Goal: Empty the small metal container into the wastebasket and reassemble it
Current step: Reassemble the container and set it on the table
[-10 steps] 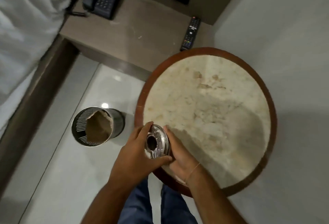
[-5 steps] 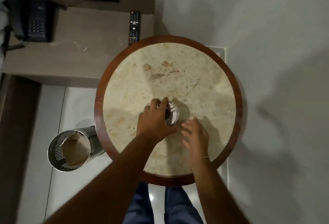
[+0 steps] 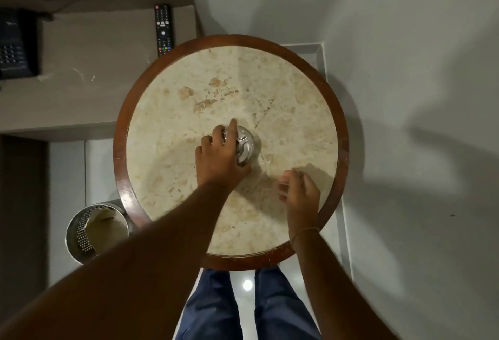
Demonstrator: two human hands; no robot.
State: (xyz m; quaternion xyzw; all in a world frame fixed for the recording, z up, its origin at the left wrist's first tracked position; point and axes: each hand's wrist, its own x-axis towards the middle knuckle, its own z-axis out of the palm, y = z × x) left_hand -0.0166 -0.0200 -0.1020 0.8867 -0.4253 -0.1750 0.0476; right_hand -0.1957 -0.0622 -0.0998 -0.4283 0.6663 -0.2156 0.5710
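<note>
The small metal container (image 3: 245,143), round and shiny with its lid on, stands near the middle of the round marble table (image 3: 302,91). My left hand (image 3: 220,157) covers its left side, fingers and thumb wrapped around it. My right hand (image 3: 299,187) hovers over the table to the lower right of the container, apart from it, fingers loosely curled and holding nothing. The perforated metal wastebasket (image 3: 95,227) stands on the floor at the table's lower left, with a pale liner or paper inside.
A TV remote (image 3: 162,28) lies on the wooden desk (image 3: 94,74) behind the table, with a black telephone (image 3: 16,45) at the far left. A grey wall closes the right side. My legs stand at the table's near edge.
The container went from the table's near-left edge, held in both hands, to the table's middle. My right hand let go and drew back to the right; my left hand stays on it.
</note>
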